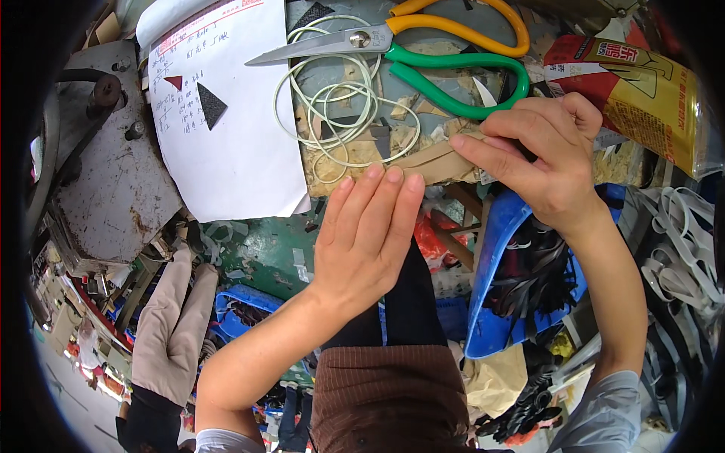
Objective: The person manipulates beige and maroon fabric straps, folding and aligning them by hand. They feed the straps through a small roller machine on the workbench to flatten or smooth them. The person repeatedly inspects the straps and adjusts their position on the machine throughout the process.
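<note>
Tan strip (432,163), along the surface's (321,181) near edge. Your left hand (362,241): flat, unclamped, touching it. Your right hand (550,160): curled over its right end; clamping, cannot tell.

Orange-and-green-handled scissors (361,38) lie across loops of pale cord (371,94), between a handwritten white sheet (242,170) bearing a black triangular scrap (211,106) and a red-and-yellow plastic packet (642,90), while a blue bin (489,241) holds dark strips (529,272).

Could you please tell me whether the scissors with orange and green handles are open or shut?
The scissors look shut: their blades lie together, tapering to one point without a visible gap.
</note>
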`<state>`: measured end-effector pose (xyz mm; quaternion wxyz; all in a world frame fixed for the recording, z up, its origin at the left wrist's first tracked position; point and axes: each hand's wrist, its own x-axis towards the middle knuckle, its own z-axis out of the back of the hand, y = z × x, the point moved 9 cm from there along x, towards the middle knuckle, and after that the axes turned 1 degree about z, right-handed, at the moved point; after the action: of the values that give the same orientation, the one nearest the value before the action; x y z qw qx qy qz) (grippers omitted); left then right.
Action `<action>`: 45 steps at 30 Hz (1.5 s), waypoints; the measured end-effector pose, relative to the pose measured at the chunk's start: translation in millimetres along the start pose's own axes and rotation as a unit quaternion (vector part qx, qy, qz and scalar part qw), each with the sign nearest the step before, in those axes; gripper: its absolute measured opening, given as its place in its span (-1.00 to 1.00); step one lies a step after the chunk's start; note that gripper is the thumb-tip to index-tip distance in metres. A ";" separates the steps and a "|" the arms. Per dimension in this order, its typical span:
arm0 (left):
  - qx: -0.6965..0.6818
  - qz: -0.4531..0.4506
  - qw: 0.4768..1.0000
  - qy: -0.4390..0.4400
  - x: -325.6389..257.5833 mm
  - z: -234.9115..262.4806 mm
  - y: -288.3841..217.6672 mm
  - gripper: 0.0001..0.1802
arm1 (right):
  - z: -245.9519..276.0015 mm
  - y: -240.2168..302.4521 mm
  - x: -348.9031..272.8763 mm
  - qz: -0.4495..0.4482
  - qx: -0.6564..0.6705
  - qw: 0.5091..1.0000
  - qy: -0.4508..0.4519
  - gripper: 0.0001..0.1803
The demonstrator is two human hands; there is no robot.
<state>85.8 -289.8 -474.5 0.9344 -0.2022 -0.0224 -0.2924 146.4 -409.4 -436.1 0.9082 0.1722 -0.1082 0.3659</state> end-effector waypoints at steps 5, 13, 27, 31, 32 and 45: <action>0.066 0.070 0.995 -0.004 10.4 -0.1 -2.9 -0.54 | -2.9 -0.7 -2.9 0.003 -0.001 1.000 -0.006 -0.72; 0.089 0.070 0.993 -0.012 9.8 1.2 -4.1 -0.54 | 0.1 1.0 -0.2 -0.011 -0.002 1.000 0.010 -0.63; -0.094 0.024 0.989 -0.109 8.1 -11.3 -23.6 -0.46 | -13.0 21.6 -3.1 -0.084 0.022 0.996 -0.034 -0.79; -0.025 0.000 0.997 -0.068 0.1 -17.7 -20.8 -0.50 | -3.6 -6.4 -14.2 -0.060 0.022 0.998 -0.021 -0.73; -0.017 0.000 0.999 -0.049 3.9 -17.4 -20.5 -0.51 | 0.1 -20.0 -17.4 -0.085 0.061 0.994 -0.033 -0.73; -0.013 0.036 0.999 -0.005 19.6 -7.2 -19.8 -0.54 | 5.6 -12.0 -19.9 -0.009 0.012 0.999 -0.041 -0.71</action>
<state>90.4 -317.9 -470.7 0.9414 -0.2164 -0.0164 -0.2582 140.3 -432.2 -440.2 0.9039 0.1993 -0.1397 0.3517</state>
